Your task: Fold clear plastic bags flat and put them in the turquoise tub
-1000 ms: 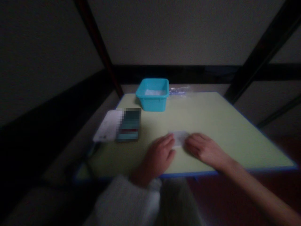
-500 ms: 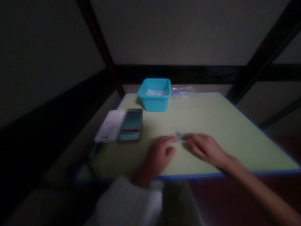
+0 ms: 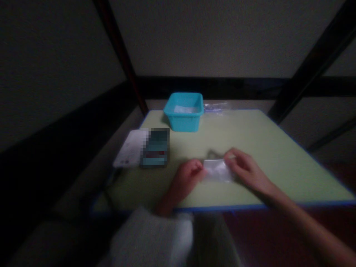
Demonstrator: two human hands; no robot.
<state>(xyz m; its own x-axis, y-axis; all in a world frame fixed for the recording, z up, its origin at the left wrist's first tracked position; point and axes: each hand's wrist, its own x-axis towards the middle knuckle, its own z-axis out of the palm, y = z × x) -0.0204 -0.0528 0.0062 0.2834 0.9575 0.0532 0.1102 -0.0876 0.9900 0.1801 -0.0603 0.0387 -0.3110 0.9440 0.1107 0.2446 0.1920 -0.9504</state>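
Note:
A small clear plastic bag is stretched between my two hands over the near part of the yellow-green table. My left hand pinches its left edge, fingers curled. The bag's upper right corner is between the thumb and fingers of my right hand. Blur hides whether anything is inside the bag.
A turquoise basket with something white inside stands at the back. Crumpled clear plastic lies right of it. At the left are a white flat object and a dark, pixelated box-like item.
The bag, mostly hidden between my fingers before, now shows spread out flat. My right hand has lifted and turned slightly, its thumb and fingers at the bag's corner.

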